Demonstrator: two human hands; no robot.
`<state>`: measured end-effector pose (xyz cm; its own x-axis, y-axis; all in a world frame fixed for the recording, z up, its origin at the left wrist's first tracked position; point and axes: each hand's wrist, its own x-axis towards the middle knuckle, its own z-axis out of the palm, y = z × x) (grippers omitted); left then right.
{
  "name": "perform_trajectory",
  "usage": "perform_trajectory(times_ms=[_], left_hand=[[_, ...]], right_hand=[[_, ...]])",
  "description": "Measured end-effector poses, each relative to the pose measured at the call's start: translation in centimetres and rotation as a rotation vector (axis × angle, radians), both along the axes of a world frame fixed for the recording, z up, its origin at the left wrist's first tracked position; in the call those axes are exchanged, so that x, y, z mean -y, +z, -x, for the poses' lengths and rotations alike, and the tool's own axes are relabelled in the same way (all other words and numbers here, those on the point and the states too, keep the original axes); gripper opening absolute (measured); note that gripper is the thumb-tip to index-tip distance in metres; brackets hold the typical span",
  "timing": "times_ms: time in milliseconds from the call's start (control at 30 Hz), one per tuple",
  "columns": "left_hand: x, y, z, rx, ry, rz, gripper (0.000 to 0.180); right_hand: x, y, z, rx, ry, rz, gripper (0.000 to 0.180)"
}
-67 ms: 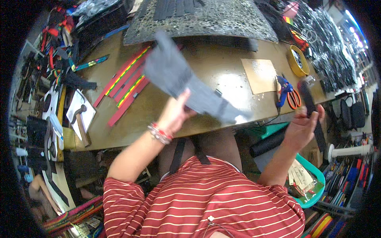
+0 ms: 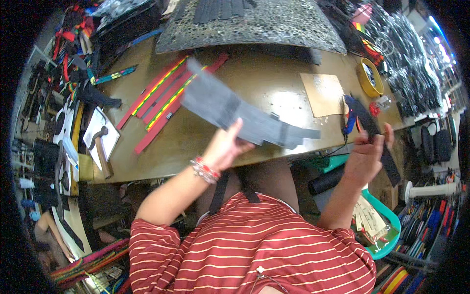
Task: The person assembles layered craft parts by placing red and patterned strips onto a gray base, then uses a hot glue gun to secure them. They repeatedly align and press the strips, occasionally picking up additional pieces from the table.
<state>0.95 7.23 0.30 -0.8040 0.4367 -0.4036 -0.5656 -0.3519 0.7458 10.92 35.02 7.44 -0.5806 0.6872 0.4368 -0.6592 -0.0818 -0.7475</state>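
Note:
My left hand (image 2: pixel 226 145) grips a stack of long dark grey leather strips (image 2: pixel 230 109), held flat and slanting above the brown workbench (image 2: pixel 196 142). Bead bracelets (image 2: pixel 205 169) circle that wrist. My right hand (image 2: pixel 366 154) is closed around a single black strip (image 2: pixel 377 134) that hangs past the bench's right edge. Just behind it on the bench lie blue and orange handled scissors (image 2: pixel 353 120).
Red strips with striped trim (image 2: pixel 161 100) lie at the bench's left. A hammer (image 2: pixel 100 147) rests on a white block. A brown card piece (image 2: pixel 323 93), a yellow tape roll (image 2: pixel 370 76) and a speckled mat (image 2: pixel 254 22) sit further back. A teal basket (image 2: pixel 387 223) stands below right.
The grey stack has tilted flatter and swung right. My right hand with the black strip has barely shifted.

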Motion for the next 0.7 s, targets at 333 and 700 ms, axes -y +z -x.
perform_trajectory(times_ms=[333,700], left_hand=[[6.2,-0.1,-0.3,-1.514,0.016,1.190,0.029],[13.4,-1.7,-4.6,-1.110,-0.196,1.071,0.017]], right_hand=[[7.8,-11.3,6.1,0.508,0.552,0.098,0.019],[5.2,-7.1,9.4,0.775,0.605,-0.286,0.021]])
